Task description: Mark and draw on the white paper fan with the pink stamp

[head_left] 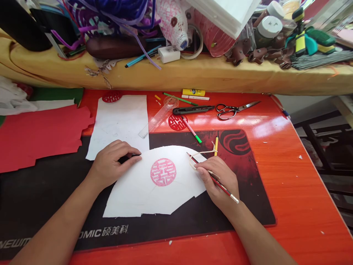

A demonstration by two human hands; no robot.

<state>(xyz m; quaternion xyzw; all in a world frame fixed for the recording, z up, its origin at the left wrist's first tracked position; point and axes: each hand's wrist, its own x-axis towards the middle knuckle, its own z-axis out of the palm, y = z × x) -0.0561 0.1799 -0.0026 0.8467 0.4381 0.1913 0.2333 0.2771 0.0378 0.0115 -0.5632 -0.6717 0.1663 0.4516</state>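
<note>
A fan-shaped piece of white paper [132, 195] lies on the black desk mat, with a pink double-happiness emblem [163, 172] coloured in its middle. At the paper's upper left edge, my left hand [114, 162] has its thumb and forefinger closed on the edge; the dark gap between them is hard to make out. My right hand [222, 178] grips a red-and-black pencil [224, 189], its tip over the paper's upper right part. A cream string [202, 152] loops from that hand to a short yellow pencil [216, 145] just beyond the paper.
Beyond the paper lie a pink-and-green marker [192, 130], red emblem cutout [174, 122], clear ruler [158, 117], black utility knife [193, 110], scissors [234, 109] and glue stick [193, 92]. Red paper [41, 132] is at left. A cluttered yellow-clothed shelf [165, 77] borders the back.
</note>
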